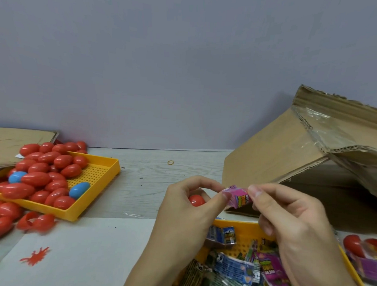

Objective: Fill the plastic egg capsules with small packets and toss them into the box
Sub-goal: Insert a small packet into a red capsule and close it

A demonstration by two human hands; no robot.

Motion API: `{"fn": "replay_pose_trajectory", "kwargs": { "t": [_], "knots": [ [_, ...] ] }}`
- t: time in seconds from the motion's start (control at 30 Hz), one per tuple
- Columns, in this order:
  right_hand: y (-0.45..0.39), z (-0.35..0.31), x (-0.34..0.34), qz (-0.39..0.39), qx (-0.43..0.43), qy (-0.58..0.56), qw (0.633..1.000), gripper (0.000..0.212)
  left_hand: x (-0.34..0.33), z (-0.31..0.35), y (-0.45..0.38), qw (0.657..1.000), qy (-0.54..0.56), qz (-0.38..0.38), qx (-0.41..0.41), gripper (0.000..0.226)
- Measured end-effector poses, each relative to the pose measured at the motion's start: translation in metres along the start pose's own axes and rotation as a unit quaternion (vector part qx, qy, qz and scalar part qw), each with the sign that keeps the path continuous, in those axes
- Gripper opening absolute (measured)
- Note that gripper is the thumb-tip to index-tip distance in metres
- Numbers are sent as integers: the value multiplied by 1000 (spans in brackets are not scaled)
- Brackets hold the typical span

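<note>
Hands meet over the near tray of packets: the left hand and the right hand both pinch a pink packet between them, and the left also cups a red egg half in its curled fingers. Cardboard box lies open just behind — more red and blue eggs fill a yellow tray at far left.

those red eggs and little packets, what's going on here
A person is filling plastic eggs. Both hands pinch a pink packet between them: the left hand also cups a red egg half, the right hand holds the packet's other end. More packets lie in the yellow tray below the hands. Another yellow tray on the left holds red and blue eggs. The cardboard box stands open at right.
</note>
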State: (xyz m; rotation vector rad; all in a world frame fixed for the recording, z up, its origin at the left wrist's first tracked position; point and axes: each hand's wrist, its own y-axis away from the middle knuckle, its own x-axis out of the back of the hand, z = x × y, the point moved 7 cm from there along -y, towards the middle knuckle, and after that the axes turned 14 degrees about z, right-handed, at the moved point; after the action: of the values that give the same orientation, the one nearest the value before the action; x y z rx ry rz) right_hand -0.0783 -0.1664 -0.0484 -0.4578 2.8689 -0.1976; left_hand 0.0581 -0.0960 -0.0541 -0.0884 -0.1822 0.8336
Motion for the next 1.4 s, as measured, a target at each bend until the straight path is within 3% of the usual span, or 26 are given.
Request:
{"fn": "replay_pose_trajectory", "kwargs": {
  "t": [0.17, 0.3, 0.47, 0.67, 0.8, 0.9, 0.97, 1.03, 1.23, 1.4],
  "knots": [
    [3, 8, -7, -21, -80, 19, 996, 29, 3, 1, -2, 999, 21, 28, -20, 7],
    [1, 10, -7, -26, -68, 60, 996, 37, 3, 2, -2, 999, 16, 28, -33, 7],
    [-2, 13, -5, -6, -84, 1, 996, 28, 0, 1, -2, 999, 8, 20, -37, 9],
    [-1, 13, -7, -26, -69, 40, 996, 38, 1, 2, -3, 999, 17, 28, -37, 6],
    [-2, 13, -3, 9, -72, 53, 996, 33, 2, 2, -3, 999, 24, 35, -26, 11],
    [-3, 12, 2, 49, -65, 69, 994, 22, 3, -5, -4, 988, 134, 34, 64, 23],
    [-4, 12, 4, 64, -66, 70, 993, 16, -2, -8, -3, 957, 255, 17, 135, 14],
    [-4, 13, 5, 76, -70, 69, 992, 12, -2, -10, -4, 940, 299, 30, 161, 21],
    [-6, 16, 7, 79, -68, 90, 990, 9, 2, -10, -6, 990, 104, 69, 59, 26],
    [-5, 17, 8, 84, -69, 92, 990, 8, 12, -3, -6, 991, 82, 102, 10, 27]
  ]
}}
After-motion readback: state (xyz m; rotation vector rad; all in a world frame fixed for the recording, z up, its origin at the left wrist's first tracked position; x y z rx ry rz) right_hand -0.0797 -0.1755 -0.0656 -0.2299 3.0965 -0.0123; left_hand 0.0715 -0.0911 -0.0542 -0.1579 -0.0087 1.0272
